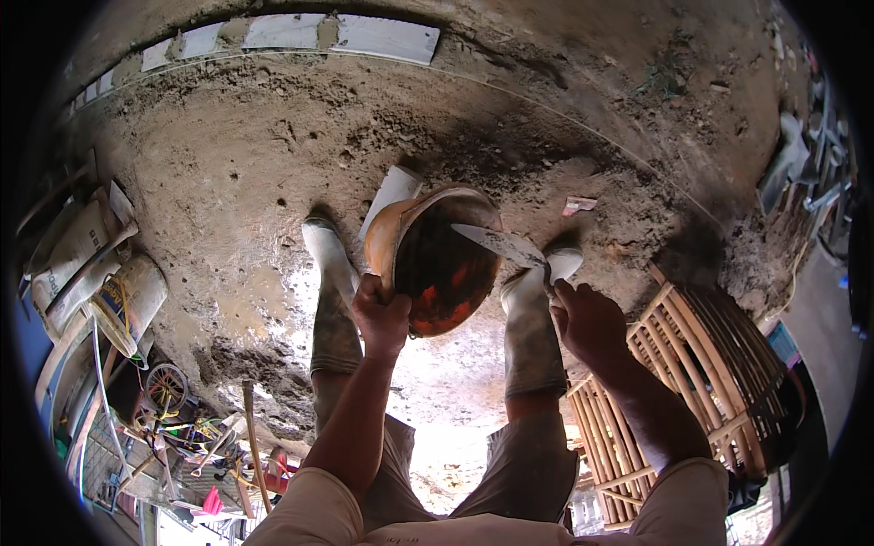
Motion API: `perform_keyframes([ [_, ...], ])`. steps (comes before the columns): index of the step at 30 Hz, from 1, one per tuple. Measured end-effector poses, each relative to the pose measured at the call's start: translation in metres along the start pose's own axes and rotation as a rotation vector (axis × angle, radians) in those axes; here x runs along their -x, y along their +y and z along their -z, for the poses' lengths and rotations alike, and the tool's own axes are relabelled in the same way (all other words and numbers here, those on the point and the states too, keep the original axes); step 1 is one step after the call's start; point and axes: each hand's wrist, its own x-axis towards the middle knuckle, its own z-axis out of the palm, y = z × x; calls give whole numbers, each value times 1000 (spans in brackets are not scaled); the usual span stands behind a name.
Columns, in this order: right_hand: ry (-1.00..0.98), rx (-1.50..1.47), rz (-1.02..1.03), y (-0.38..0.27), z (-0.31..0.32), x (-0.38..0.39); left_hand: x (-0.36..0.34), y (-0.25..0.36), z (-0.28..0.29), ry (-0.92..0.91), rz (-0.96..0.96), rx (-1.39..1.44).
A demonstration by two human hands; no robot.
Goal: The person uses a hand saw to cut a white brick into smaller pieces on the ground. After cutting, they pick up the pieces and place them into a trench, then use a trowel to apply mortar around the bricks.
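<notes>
My left hand point(381, 316) is closed on the near rim of a round, mud-stained bucket point(384, 238), which is tipped so its dark interior with reddish patches shows. In my right hand point(587, 318) is a trowel point(510, 246), its fingers wrapped round the handle. The pointed blade reaches left across the bucket's right rim, over its opening. Whether the blade touches the bucket I cannot tell. Behind the bucket a pale block point(393, 193) lies on the ground. My feet, in muddy boots point(525, 314), stand on either side of the bucket.
White tiles point(387, 38) form a row along a taut string at the far side. Sacks point(77, 250) and tools lie at left. A slatted bamboo bench point(701, 364) stands at right, near metal pieces point(792, 159). A small broken piece point(579, 206) lies on the dirt.
</notes>
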Motion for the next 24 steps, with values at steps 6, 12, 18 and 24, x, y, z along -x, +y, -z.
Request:
perform_keyframes([
  [6, -131, 166, 107, -35, -34, -53, -3, 13, 10, -12, -80, -22],
  [12, -483, -79, 204, -39, -30, -48, -2, 15, 14, -77, -102, 64],
  [18, -567, -306, 236, -12, -44, -41, -10, 3, 17, -48, -45, 114],
  [24, -537, -655, 177, 35, -77, -21, -14, 10, 10, -23, 39, 250],
])
